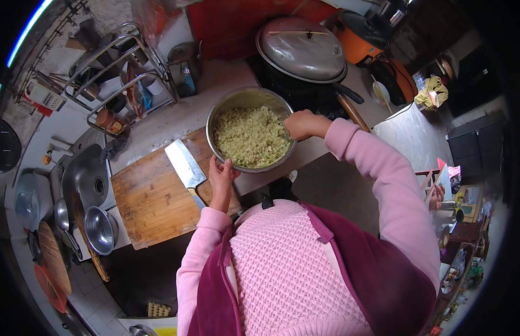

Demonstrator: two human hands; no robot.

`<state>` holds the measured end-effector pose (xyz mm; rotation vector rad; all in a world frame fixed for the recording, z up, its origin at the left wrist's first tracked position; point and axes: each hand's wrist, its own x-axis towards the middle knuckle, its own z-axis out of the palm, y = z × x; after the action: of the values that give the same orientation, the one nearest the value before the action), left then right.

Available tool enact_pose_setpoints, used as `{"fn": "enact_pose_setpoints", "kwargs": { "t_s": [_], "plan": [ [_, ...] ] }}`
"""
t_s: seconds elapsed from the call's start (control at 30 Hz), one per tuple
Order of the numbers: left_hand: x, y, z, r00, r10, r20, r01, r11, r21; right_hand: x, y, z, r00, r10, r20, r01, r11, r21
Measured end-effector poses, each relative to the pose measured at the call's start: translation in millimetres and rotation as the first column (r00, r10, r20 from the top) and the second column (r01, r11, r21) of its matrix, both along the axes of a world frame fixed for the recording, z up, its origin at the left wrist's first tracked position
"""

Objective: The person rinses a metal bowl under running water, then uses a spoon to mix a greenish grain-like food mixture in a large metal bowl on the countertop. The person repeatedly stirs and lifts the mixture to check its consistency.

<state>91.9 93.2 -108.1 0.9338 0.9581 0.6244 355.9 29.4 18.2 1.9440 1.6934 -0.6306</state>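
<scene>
A round metal pot point(209, 130) filled with a finely chopped, pale green mixture point(253, 136) stands at the counter's front edge, partly beside the wooden cutting board point(146, 193). My left hand point(222, 178) grips the pot's near left rim, thumb on top. At the right inner side of the pot, my right hand point(304, 124) is closed around something mostly hidden by the fingers; what it is I cannot tell. A cleaver point(186, 164) lies flat on the cutting board, its handle towards me, just left of my left forearm.
Behind the pot, a lidded wok point(302, 50) sits on the stove, its handle pointing right. An orange cooker point(358, 38) stands further right. On the left are a metal rack point(129, 75), a sink point(85, 176) and a steel bowl point(101, 230).
</scene>
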Motion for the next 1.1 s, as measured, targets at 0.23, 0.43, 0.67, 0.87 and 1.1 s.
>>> {"fn": "enact_pose_setpoints", "kwargs": {
  "t_s": [0.23,0.43,0.67,0.87,1.1],
  "plan": [
    [2,-3,6,1.0,0.005,0.03,-0.004,1.0,-0.024,-15,-15,-67,0.148,-0.83,-0.538,0.694,0.475,-0.541],
    [0,-2,6,1.0,0.004,0.012,-0.004,0.999,-0.042,-40,-22,-91,-0.367,-0.701,-0.611,0.667,0.259,-0.698],
    [0,-3,8,0.999,0.015,0.032,-0.014,0.999,-0.045,-24,-10,-73,-0.461,-0.657,-0.596,0.643,0.215,-0.735],
    [0,-3,9,0.999,0.009,0.04,-0.007,0.999,-0.046,-1,7,-57,-0.096,-0.562,-0.821,0.782,0.468,-0.412],
    [-1,-1,4,1.0,-0.005,0.017,0.005,0.999,-0.044,1,14,-9,0.977,-0.12,-0.178,0.207,0.754,0.624]
  ]
}}
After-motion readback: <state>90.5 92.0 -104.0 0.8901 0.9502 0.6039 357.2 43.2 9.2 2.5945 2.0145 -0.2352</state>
